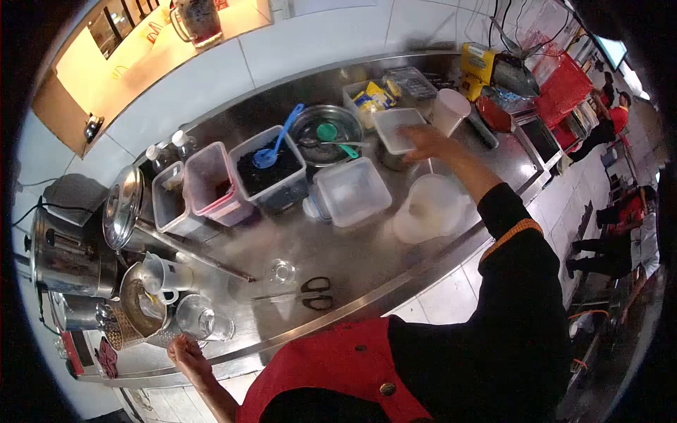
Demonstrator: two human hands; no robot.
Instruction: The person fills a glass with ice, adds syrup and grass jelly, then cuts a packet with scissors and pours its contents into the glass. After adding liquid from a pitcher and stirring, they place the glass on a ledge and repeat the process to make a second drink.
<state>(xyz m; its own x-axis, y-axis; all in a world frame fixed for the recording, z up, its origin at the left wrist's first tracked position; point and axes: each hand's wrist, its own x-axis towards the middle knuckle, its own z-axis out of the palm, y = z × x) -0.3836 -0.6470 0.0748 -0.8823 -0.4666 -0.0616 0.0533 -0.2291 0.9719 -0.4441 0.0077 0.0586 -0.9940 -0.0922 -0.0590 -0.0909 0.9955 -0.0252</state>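
My right hand (425, 143) reaches over the steel counter, its fingers at the edge of a container with a whitish lid (395, 130); whether they grip it is hard to tell. My left hand (187, 352), fingers curled, is at the counter's front edge beside a clear glass jug (201, 319). What it holds, if anything, is hidden. Left of my right hand, a blue slotted spoon (266, 156) rests in a tub of dark contents (271, 176). A steel bowl (310, 127) holds a green spoon (327, 132). A translucent lidded box (352, 192) and a white plastic jug (430, 210) stand nearer me.
Scissors (317, 293) and a small glass (282, 271) lie on the counter (240, 243). Big steel pots (67, 257) stand at left. A yellow machine (477, 69) and red crates (562, 84) are at the back right. Other people (620, 116) are at far right.
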